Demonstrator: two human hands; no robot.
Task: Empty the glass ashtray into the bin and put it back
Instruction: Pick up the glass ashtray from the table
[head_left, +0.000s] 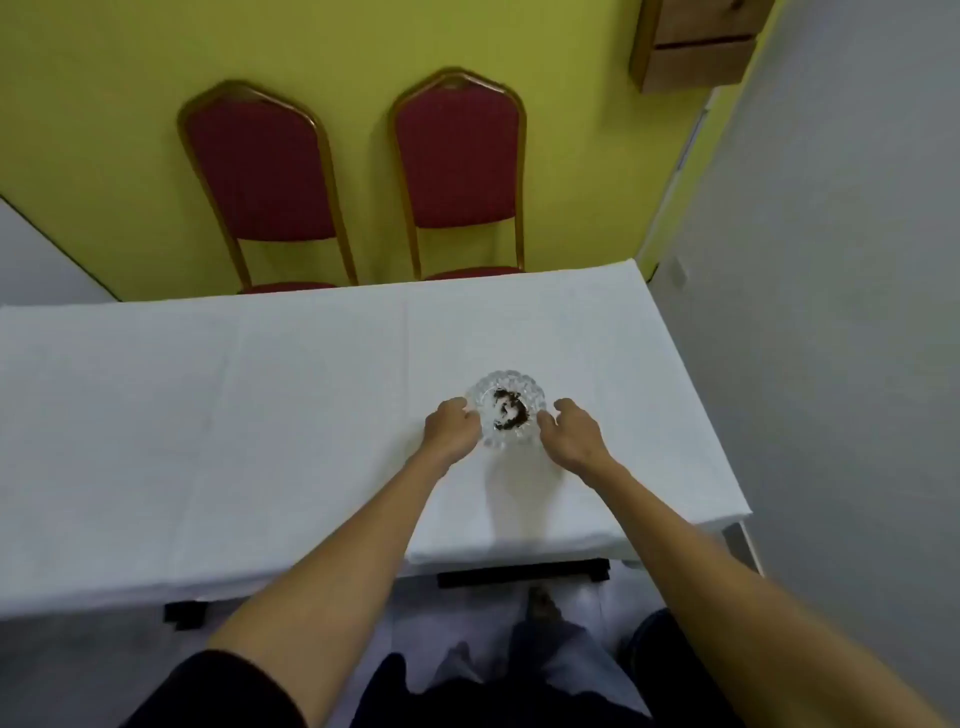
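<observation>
A round cut-glass ashtray (505, 382) with dark ash and butts in its bowl sits on the white tablecloth (260, 415), towards the table's right end. My left hand (451, 428) touches its left rim with curled fingers. My right hand (571, 434) touches its right rim the same way. Both hands clasp the ashtray from the sides. It looks to be resting on the cloth. No bin is in view.
Two red chairs with gold frames (260, 182) (460, 166) stand behind the table against a yellow wall. A grey wall (831, 312) runs close along the table's right end. A wooden cabinet (696, 47) hangs at the top right. My legs are below the near edge.
</observation>
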